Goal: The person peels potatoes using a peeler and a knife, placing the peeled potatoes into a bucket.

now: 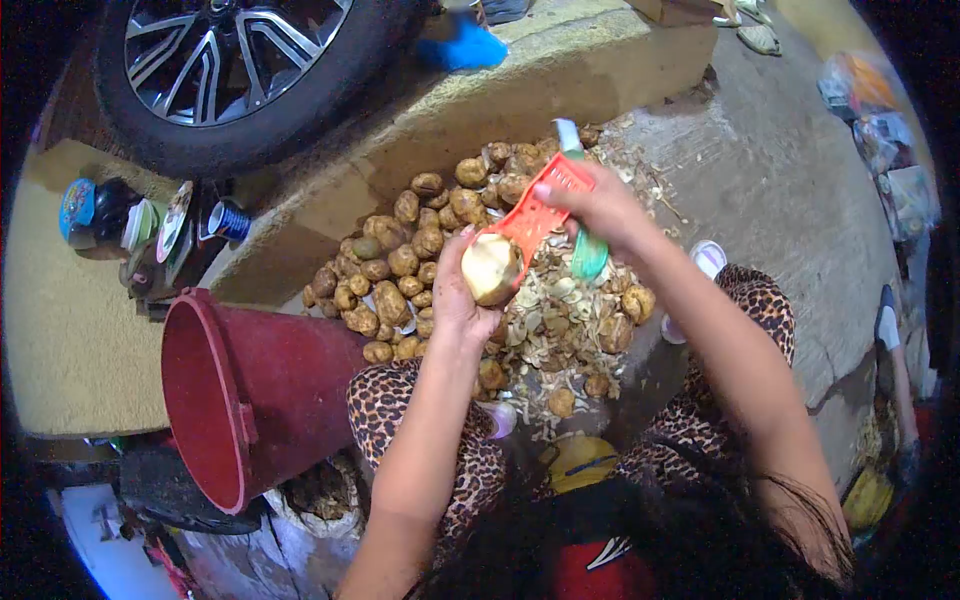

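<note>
My left hand (465, 305) is wrapped around a partly peeled potato (490, 265), its pale flesh facing up and some brown skin left on its lower right side. In my right hand (608, 208) is an orange-red plastic peeler (540, 218) with small holes; its lower end meets the potato's right side. Below both hands lies a heap of potato peelings (550, 325) on the ground. Unpeeled brown potatoes (405, 260) are piled just left of it. A translucent green object (590, 257) shows under my right hand, its kind unclear.
A dark red bucket (290, 375) lies tipped on its side at left. Behind the potatoes runs a concrete ledge (600, 70), with a car wheel (250, 80) above it. A blue cup (230, 220) stands on the ledge. Plastic bags (885, 140) lie far right.
</note>
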A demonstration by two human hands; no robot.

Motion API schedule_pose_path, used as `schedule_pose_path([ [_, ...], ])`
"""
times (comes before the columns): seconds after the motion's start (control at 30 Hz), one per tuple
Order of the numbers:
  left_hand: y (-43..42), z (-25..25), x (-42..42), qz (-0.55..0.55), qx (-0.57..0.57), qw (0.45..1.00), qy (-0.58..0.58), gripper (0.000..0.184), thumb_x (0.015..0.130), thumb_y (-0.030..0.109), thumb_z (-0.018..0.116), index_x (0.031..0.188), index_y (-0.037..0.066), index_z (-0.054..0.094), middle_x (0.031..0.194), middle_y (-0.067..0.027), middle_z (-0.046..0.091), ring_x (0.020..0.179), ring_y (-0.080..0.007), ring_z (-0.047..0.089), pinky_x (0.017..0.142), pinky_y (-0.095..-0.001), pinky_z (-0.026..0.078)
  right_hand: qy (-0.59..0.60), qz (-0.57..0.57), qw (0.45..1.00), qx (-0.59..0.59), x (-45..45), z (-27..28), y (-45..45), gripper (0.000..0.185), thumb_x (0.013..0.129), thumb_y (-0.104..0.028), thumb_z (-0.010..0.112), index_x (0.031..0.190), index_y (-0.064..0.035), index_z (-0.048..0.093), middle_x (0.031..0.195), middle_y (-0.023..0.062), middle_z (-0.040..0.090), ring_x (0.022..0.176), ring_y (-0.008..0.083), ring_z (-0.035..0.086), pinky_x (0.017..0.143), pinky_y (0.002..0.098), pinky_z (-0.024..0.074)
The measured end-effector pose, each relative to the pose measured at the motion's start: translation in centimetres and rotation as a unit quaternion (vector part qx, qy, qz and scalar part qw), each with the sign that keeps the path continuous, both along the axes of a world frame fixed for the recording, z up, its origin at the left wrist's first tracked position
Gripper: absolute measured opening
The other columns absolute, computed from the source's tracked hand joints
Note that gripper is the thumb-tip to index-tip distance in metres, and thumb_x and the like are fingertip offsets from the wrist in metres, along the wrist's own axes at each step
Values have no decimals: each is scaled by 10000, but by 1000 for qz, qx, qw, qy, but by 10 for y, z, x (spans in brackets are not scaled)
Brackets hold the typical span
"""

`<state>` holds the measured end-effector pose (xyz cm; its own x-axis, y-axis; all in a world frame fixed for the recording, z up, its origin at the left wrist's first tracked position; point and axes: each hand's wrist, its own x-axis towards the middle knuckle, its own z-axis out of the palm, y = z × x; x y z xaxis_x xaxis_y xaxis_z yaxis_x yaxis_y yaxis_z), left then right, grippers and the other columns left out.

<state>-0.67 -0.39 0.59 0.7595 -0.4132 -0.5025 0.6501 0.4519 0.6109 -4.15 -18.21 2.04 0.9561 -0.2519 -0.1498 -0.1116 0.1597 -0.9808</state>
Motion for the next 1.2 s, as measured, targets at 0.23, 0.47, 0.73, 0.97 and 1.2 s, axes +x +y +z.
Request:
schedule_pose_path([
  [0.23,6,-6,8,-15,-17,1000,-7,228,826,318,516,866,95,541,737,-51,599,597,-192,594,494,-328,503,-6,4,996,93,-3,18,-1,135,776,-175,649,804,-60,585,670,8,595,445,49,483,392,188,384],
  [0.47,19,-4,12,-132,-89,985,58,281,816,365,521,811,86,557,665,-72,577,546,-229,572,413,-275,463,-60,-104,992,24,9,6,-40,156,781,-193,646,814,-57,578,641,-5,574,451,48,471,408,183,389],
  [0.73,8,14,1,-56,-21,995,80,435,795,509,525,959,108,559,791,-37,598,649,-193,584,453,-278,441,-22,-29,999,7,-2,5,-7,166,771,-181,654,806,-38,577,643,6,575,441,58,473,398,186,385],
  [0.97,17,-12,13,-100,-82,991,34,498,821,523,465,1056,88,524,901,-79,606,740,-221,606,545,-347,516,-39,-68,997,-20,-4,5,-10,157,767,-165,654,813,-33,582,650,21,590,458,65,490,415,198,398],
  [1.2,17,4,5,-166,-102,980,36,472,824,402,500,1132,46,469,964,-145,581,816,-279,607,648,-354,532,-21,-55,998,4,2,0,-11,161,769,-168,653,821,-32,585,654,20,594,464,66,493,420,206,402],
])
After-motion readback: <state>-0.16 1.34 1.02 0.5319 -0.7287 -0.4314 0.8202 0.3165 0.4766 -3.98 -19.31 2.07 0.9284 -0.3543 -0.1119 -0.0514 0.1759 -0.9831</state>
